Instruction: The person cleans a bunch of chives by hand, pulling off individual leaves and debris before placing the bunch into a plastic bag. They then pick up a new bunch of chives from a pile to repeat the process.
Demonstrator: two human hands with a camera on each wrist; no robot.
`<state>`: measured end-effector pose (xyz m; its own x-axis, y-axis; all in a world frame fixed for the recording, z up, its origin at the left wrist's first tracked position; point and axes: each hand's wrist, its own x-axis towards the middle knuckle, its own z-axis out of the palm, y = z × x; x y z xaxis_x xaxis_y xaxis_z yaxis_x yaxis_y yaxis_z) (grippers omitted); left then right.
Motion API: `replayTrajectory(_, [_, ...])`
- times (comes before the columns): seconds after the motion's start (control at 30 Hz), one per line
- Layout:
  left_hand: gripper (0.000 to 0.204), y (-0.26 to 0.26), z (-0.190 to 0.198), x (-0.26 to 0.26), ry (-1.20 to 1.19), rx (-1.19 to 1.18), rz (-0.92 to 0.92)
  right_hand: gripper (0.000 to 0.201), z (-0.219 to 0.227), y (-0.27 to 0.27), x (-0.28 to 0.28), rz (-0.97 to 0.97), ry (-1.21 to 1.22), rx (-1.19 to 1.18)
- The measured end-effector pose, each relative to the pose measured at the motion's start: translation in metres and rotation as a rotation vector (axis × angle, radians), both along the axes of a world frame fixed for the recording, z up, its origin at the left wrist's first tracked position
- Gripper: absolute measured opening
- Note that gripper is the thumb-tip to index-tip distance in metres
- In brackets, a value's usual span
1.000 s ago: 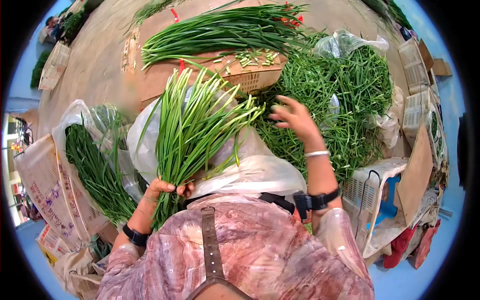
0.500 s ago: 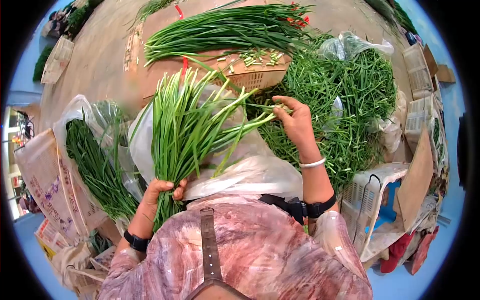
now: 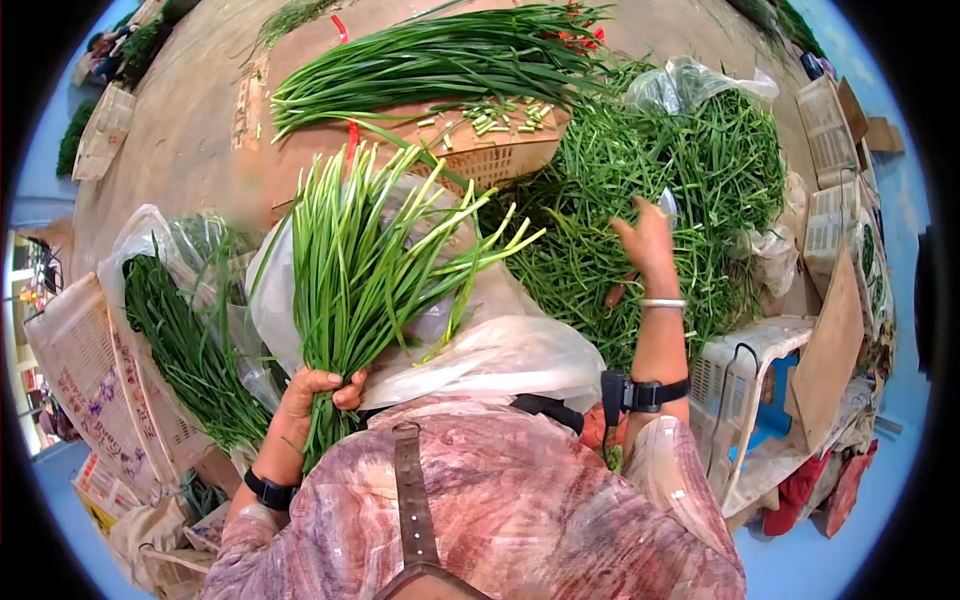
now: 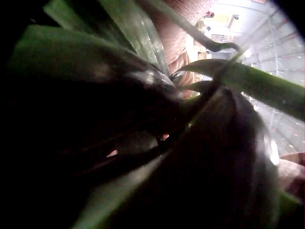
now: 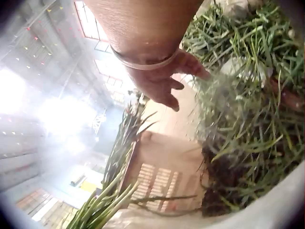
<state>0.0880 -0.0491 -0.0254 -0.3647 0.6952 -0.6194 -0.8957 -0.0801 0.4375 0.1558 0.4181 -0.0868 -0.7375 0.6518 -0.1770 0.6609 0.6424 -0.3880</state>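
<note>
My left hand (image 3: 325,390) grips a bundle of garlic chives (image 3: 365,260) by the leafy end, low against the patterned shirt. The pale stem ends fan out upward, a few leaning far right. Dark leaves crowd the left wrist view, hiding most of that hand. The right hand (image 3: 648,240), a bangle at its wrist, hovers over a heap of loose green leaves (image 3: 715,150) with fingers spread and nothing between them. Partly behind it, a pale blade (image 3: 669,205) and a brown handle (image 3: 620,290) show among the leaves.
Ahead, a large bunch of chives (image 3: 430,70) and cut white stem pieces (image 3: 490,120) lie on a cardboard-topped crate (image 3: 505,160). At left, more chives (image 3: 190,330) stand in clear plastic. White plastic sheeting (image 3: 500,355) covers the lap. A white crate (image 3: 735,370) stands at right.
The right hand touched the stem ends at the bundle's right side, then moved off rightward over the leaf heap. The left hand keeps its grip on the bundle.
</note>
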Motion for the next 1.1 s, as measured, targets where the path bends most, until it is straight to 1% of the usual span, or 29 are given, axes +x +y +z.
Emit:
replayTrajectory(0.03, [0.032,-0.002,-0.001,0.0,-0.04,0.01,-0.005,0.063,-0.027,-0.006,-0.005,0.108,0.163,-0.185])
replayTrajectory(0.07, [0.031,-0.003,-0.001,-0.001,-0.075,0.021,-0.01,0.061,-0.014,-0.03,-0.016,0.083,0.227,-0.705])
replayTrajectory(0.1, [0.031,-0.003,-0.002,-0.003,-0.072,0.02,-0.015,0.058,-0.011,-0.052,-0.022,0.092,0.292,-1.086])
replayTrajectory(0.13, [0.03,-0.003,-0.003,-0.003,-0.073,0.04,-0.022,0.055,-0.032,-0.068,-0.024,0.187,0.387,-1.274])
replayTrajectory(0.17, [0.029,-0.004,-0.003,-0.003,-0.075,0.058,-0.025,0.051,-0.024,-0.088,-0.025,0.17,0.412,-1.398])
replayTrajectory(0.23, [0.028,-0.006,-0.003,-0.002,-0.073,0.04,-0.01,0.043,-0.026,-0.097,-0.025,0.167,0.354,-1.443])
replayTrajectory(0.27, [0.027,-0.006,-0.003,-0.002,-0.072,0.028,0.0,0.027,-0.021,-0.103,-0.024,0.041,0.411,-1.455])
replayTrajectory(0.3, [0.027,-0.007,-0.003,-0.002,-0.072,0.027,0.002,0.027,-0.024,-0.101,-0.023,0.042,0.409,-1.456])
replayTrajectory(0.37, [0.028,-0.006,-0.001,-0.003,-0.093,0.033,-0.009,0.015,-0.03,-0.086,-0.02,0.25,0.44,-1.081])
replayTrajectory(0.4, [0.028,-0.003,0.001,-0.003,-0.093,0.036,-0.01,0.012,-0.02,-0.079,-0.019,0.269,0.388,-0.86])
replayTrajectory(0.43, [0.028,0.001,0.004,-0.002,-0.059,0.019,0.0,0.013,-0.025,-0.068,-0.018,0.269,0.429,-0.718])
replayTrajectory(0.47, [0.028,0.002,0.006,-0.002,-0.024,0.001,0.015,0.013,-0.035,-0.057,-0.017,0.182,0.463,-0.641])
replayTrajectory(0.5, [0.028,0.002,0.005,-0.001,-0.024,0.003,0.023,0.014,-0.042,-0.043,-0.017,0.031,0.353,-0.356])
replayTrajectory(0.53, [0.03,0.001,0.005,-0.001,-0.044,0.015,0.029,0.015,-0.052,-0.025,-0.016,-0.028,0.353,-0.152])
replayTrajectory(0.57, [0.032,0.0,0.005,-0.001,-0.061,0.027,0.037,0.016,-0.058,-0.01,-0.017,-0.081,0.428,-0.111])
replayTrajectory(0.63, [0.035,0.001,0.006,0.001,-0.052,0.005,0.066,0.02,-0.019,-0.013,-0.032,-0.188,0.478,-0.562])
replayTrajectory(0.67, [0.038,0.001,0.007,0.002,-0.046,-0.018,0.082,0.021,0.018,-0.034,-0.041,-0.14,0.493,-0.721])
replayTrajectory(0.7, [0.038,-0.002,0.003,0.001,-0.045,-0.02,0.082,0.024,0.046,-0.063,-0.051,-0.091,0.504,-0.879])
replayTrajectory(0.77, [0.043,-0.012,-0.009,-0.002,-0.103,0.064,0.009,0.021,0.051,-0.098,-0.066,0.16,0.383,-0.878])
replayTrajectory(0.8, [0.043,-0.009,-0.005,0.0,-0.102,0.063,0.009,0.018,0.046,-0.108,-0.073,0.204,0.302,-1.065])
replayTrajectory(0.83, [0.045,-0.003,0.004,0.001,-0.078,0.023,0.05,0.014,0.036,-0.116,-0.079,0.25,0.217,-1.25])
replayTrajectory(0.87, [0.047,0.001,0.008,0.001,-0.051,-0.015,0.095,0.008,0.028,-0.123,-0.085,0.174,0.202,-1.386])
replayTrajectory(0.9, [0.047,0.0,0.007,0.002,-0.052,-0.018,0.105,0.008,0.024,-0.123,-0.086,0.181,0.196,-1.389])
replayTrajectory(0.97, [0.05,-0.005,0.003,0.002,-0.039,-0.039,0.075,0.006,0.023,-0.122,-0.085,0.082,0.268,-1.574])
replayTrajectory(1.0, [0.052,-0.007,0.002,0.002,-0.034,-0.042,0.075,0.006,0.028,-0.118,-0.085,0.027,0.31,-1.552])
replayTrajectory(1.03, [0.052,-0.007,0.003,0.002,-0.034,-0.039,0.076,0.006,0.038,-0.111,-0.079,-0.076,0.326,-1.414])
replayTrajectory(1.1, [0.052,-0.006,0.006,0.001,-0.05,-0.042,0.077,0.008,0.029,-0.079,-0.073,-0.185,0.393,-1.481])
